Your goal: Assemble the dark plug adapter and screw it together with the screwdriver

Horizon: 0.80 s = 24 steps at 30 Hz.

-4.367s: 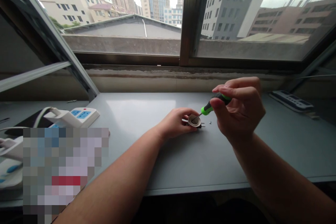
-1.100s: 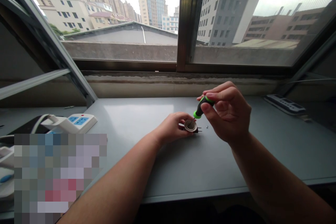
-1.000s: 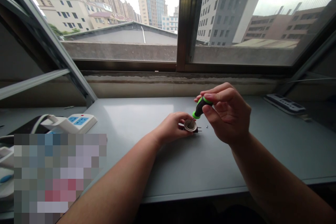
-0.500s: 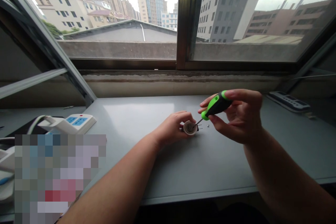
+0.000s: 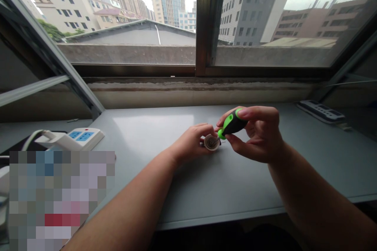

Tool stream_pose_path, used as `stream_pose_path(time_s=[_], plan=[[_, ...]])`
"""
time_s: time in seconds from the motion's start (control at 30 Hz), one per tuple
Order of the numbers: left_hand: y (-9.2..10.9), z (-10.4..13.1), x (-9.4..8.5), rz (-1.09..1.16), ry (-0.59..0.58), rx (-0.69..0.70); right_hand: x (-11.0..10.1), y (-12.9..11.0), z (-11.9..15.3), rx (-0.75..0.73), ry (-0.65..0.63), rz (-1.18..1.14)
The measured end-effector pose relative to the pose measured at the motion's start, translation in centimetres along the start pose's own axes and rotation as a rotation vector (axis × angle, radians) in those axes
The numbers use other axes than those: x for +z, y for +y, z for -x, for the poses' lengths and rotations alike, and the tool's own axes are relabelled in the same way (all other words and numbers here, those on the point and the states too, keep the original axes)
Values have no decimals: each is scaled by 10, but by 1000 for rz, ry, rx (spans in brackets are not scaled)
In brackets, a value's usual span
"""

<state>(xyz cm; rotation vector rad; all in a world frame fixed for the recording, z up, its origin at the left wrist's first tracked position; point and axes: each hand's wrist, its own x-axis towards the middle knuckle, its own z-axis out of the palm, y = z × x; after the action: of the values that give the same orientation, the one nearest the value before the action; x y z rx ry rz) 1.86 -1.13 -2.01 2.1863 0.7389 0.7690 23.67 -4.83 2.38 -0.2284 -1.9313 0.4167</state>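
Note:
My left hand (image 5: 200, 137) is closed around a small round white part (image 5: 211, 142), like a short cup with a grey inside, its open face turned toward me. Thin dark prongs or wires stick out at its right side; I cannot tell which. My right hand (image 5: 256, 133) grips a green and black screwdriver (image 5: 233, 122) by its handle, thumb below and index finger along the top end. The screwdriver slants down to the left. Its short shaft reaches into the open face of the white part, and the tip is hard to make out.
Both hands are over a grey table (image 5: 235, 188). A white power strip (image 5: 94, 137) with blue sockets and a plugged-in cable lies at the left. A dark and white flat device (image 5: 321, 111) lies at the back right. A window (image 5: 132, 55) stands behind.
My right hand has moved left and slightly down with the screwdriver, bringing its handle closer to the white part. My left hand keeps its hold. The small bit on the table is now hidden.

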Motion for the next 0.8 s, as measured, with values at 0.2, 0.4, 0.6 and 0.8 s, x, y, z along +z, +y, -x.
stream_pose_path(time_s=[0.2, 0.4, 0.6, 0.8], plan=[[0, -1, 1, 12, 2, 1, 1, 0, 1, 10, 0, -12], [1, -1, 0, 12, -1, 5, 2, -1, 1, 1, -2, -15], [0, -1, 0, 19, -8, 3, 2, -2, -1, -27, 4, -48], [2, -1, 1, 7, 1, -1, 0, 0, 2, -4, -7, -3]])
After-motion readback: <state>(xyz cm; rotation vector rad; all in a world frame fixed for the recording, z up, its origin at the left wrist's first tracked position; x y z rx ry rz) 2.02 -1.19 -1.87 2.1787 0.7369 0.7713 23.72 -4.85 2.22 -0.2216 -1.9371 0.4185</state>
